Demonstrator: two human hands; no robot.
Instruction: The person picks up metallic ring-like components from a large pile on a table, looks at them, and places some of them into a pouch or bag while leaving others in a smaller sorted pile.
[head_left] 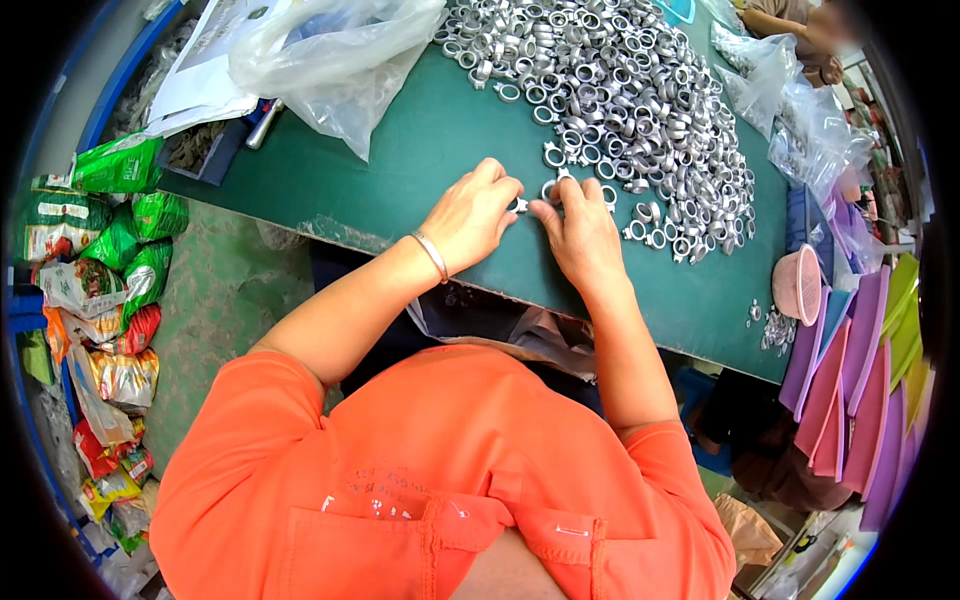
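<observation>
My left hand, a bracelet at its wrist, is closed over the green tabletop with a small grey metal piece showing at its fingertips. The rest of that piece is hidden by the fingers. Close by on the right, my right hand has its thumb and fingers closed on a grey metal ring. Just past its fingers lies another ring. A big heap of such rings, some with a small tab, spreads beyond both hands toward the far right.
A clear plastic bag and papers lie at the far left, near a dark bin. A pink basket and small metal parts sit at the right edge. Another person is at the far right.
</observation>
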